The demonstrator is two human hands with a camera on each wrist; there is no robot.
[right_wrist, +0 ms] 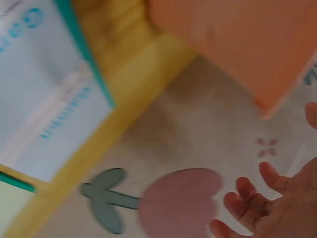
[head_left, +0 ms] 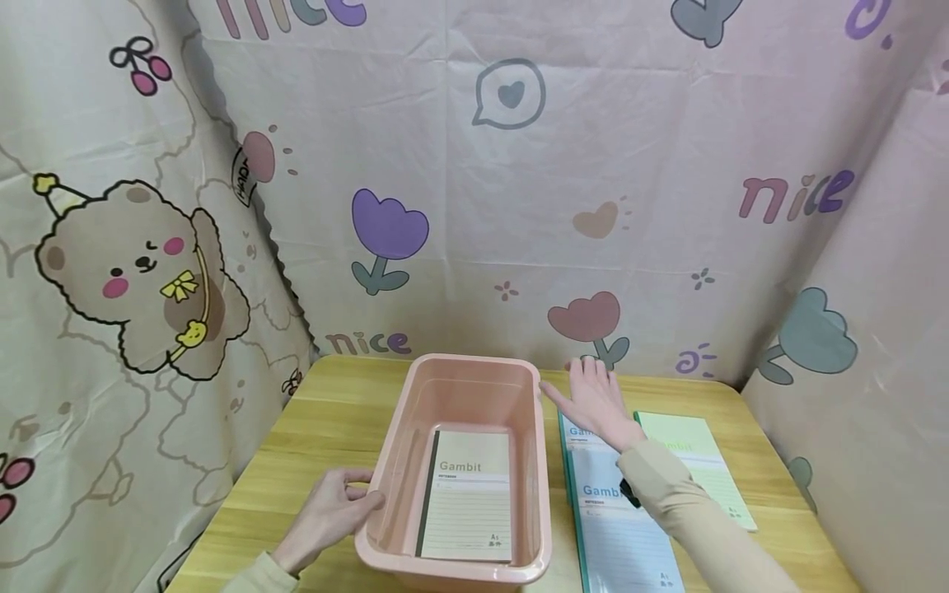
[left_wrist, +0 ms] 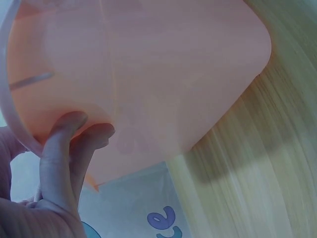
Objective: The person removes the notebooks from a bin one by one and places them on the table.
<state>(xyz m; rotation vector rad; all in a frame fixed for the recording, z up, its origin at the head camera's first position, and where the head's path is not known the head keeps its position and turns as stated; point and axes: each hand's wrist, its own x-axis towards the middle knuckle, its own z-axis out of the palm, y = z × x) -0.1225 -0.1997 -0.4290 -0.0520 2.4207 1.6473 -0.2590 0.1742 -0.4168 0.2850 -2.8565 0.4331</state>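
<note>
A pink plastic bin (head_left: 474, 399) stands on the table with a cream "Gambit" notebook (head_left: 470, 502) lying flat inside. My left hand (head_left: 326, 515) grips the bin's left rim, thumb over the edge; in the left wrist view its fingers (left_wrist: 62, 158) press the outer wall. Past the right rim, my right hand (head_left: 596, 403) is raised with fingers spread, holding nothing. Below that hand and its forearm lie blue notebooks (head_left: 623, 535), overlapping and partly covered. A pale green notebook (head_left: 715, 478) lies to their right, partly behind the sleeve.
The wooden table (head_left: 348, 395) ends at a patterned cloth backdrop (head_left: 474, 206) behind, with cloth at both sides too. A pale flat item (head_left: 556, 564) shows between the bin and the blue notebooks, its kind unclear.
</note>
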